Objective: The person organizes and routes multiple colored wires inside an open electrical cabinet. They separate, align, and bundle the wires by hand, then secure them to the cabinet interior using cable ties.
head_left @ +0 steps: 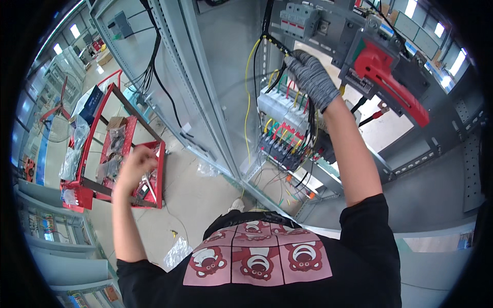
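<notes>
My right hand [313, 79], in a grey knitted glove, reaches into the metal cabinet. Its fingers are closed at a black cable bundle [276, 44] with yellow bands; the fingertips are partly hidden. Below the glove stands a row of pale terminal blocks or breakers [280, 105] with green, yellow and red wires. A lower row of dark breakers [277, 149] carries more wires. My bare left hand [136, 167] is raised on the left, in front of a red tool cart [160, 177]. Motion smears its fingers, and I see nothing clearly in it.
To the right of the glove a large switch with a red handle [382, 72] is mounted. Above sits a grey fuse block [299, 21]. A cabinet post [203, 77] stands between my arms. A fan [56, 120] is behind the cart, and plastic wrap [177, 252] lies on the floor.
</notes>
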`<action>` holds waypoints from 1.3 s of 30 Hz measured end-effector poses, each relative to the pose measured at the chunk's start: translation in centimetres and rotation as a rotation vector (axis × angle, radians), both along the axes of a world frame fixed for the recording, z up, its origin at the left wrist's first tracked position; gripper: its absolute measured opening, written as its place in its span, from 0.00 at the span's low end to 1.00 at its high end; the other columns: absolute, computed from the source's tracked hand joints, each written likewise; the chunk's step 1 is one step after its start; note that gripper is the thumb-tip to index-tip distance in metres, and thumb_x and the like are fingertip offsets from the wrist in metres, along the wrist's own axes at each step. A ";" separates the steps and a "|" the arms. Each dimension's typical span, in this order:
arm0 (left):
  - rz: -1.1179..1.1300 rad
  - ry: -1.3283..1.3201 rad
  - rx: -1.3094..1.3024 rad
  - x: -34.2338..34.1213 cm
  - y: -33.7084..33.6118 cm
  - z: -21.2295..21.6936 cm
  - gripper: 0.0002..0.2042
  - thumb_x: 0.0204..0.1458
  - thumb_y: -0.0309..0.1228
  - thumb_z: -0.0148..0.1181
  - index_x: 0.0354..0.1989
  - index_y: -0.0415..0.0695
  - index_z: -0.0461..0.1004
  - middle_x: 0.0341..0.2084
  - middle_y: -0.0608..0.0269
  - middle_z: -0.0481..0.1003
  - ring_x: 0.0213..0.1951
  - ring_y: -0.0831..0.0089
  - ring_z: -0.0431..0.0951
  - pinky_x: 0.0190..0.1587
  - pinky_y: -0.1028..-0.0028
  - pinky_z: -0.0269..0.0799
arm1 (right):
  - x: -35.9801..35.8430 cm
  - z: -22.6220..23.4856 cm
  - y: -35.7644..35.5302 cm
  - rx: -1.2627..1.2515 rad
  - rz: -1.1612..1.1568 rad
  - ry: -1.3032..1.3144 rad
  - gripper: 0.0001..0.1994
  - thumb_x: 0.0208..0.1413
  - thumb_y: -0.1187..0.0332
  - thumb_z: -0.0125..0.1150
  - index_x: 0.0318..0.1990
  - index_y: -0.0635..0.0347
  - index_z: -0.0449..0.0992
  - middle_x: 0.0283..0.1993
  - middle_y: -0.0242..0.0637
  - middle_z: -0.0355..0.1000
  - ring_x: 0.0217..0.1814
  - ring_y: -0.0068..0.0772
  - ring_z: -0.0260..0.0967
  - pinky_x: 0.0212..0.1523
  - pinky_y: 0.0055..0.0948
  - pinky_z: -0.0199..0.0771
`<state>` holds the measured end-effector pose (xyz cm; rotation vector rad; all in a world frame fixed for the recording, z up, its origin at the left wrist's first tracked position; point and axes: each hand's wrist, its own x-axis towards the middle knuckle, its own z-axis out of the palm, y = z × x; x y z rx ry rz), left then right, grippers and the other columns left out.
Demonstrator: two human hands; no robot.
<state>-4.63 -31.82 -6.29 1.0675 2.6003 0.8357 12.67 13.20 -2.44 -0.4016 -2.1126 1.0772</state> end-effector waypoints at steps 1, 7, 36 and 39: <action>-0.127 -0.047 -0.074 -1.2 -0.4 -3.7 0.14 0.43 0.26 0.64 0.40 0.41 0.73 0.25 0.68 0.71 0.29 0.79 0.71 0.32 0.76 0.68 | -0.5 -0.4 0.0 -0.075 0.021 0.054 0.11 0.60 0.62 0.54 0.37 0.61 0.73 0.22 0.25 0.63 0.20 0.17 0.57 0.20 0.20 0.59; -0.543 -0.299 0.151 2.2 14.8 -5.2 0.29 0.46 0.31 0.66 0.57 0.40 0.62 0.34 0.63 0.70 0.38 0.74 0.71 0.44 0.73 0.68 | 0.8 1.0 -1.1 -0.202 -0.032 -0.149 0.20 0.58 0.59 0.53 0.48 0.69 0.71 0.34 0.39 0.73 0.33 0.26 0.66 0.36 0.25 0.68; -0.877 -0.306 0.805 3.5 30.8 3.4 0.04 0.55 0.24 0.50 0.34 0.37 0.65 0.35 0.54 0.64 0.34 0.64 0.70 0.39 0.73 0.65 | 0.1 2.8 -8.4 -0.377 -0.258 0.138 0.08 0.56 0.73 0.56 0.41 0.60 0.66 0.27 0.28 0.67 0.20 0.12 0.59 0.20 0.14 0.60; -0.876 -0.399 0.717 3.3 30.6 4.0 0.04 0.55 0.25 0.51 0.33 0.37 0.66 0.35 0.58 0.64 0.34 0.72 0.68 0.39 0.76 0.64 | 0.2 2.2 -8.3 -0.261 -0.308 0.132 0.11 0.55 0.75 0.57 0.44 0.59 0.64 0.31 0.29 0.67 0.24 0.15 0.62 0.25 0.15 0.64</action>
